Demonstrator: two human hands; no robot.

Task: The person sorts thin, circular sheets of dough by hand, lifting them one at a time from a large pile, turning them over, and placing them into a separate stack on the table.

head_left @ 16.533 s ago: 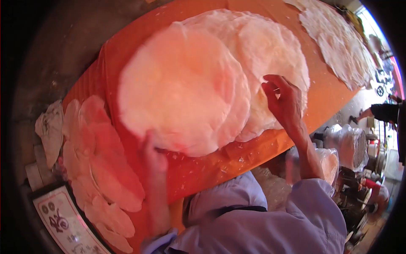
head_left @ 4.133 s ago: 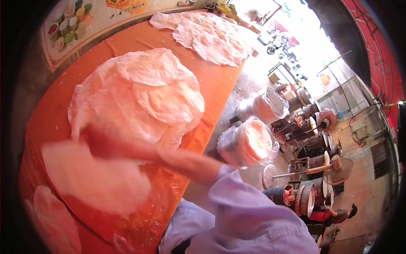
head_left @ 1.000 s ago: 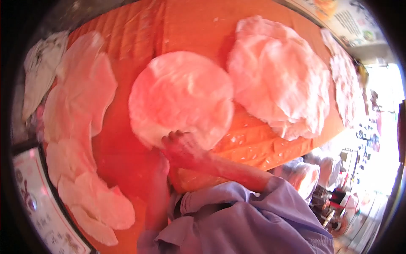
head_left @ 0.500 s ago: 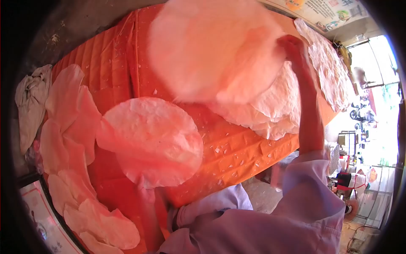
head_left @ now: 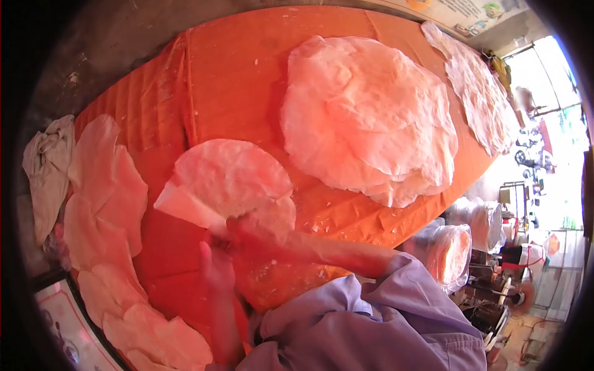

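Note:
A thin round flatbread sheet [head_left: 238,173] lies at the front of the orange-covered table, its near left edge drawn together toward my hands. My right hand [head_left: 250,234] reaches across from the right, its blurred fingers closed at the sheet's near edge. Just below it, my left hand [head_left: 218,269] is upright with the thumb standing apart; blur and overlap hide whether its fingers grip the sheet. Farther right rests a broad pile of thin flatbreads [head_left: 371,117] with ragged edges. Along the left side, a row of overlapping flatbreads [head_left: 105,210] curves toward me.
The orange cloth [head_left: 241,80] has pale crumbs scattered near its front edge. More flatbreads [head_left: 473,86] lie at the far right. A crumpled cloth [head_left: 46,176] sits at the left end. Plastic-wrapped bundles [head_left: 448,256] stand below the table's right edge.
My right hand has let go of a large sheet, which now lies on the right pile, and has come left to the near sheet beside my left hand.

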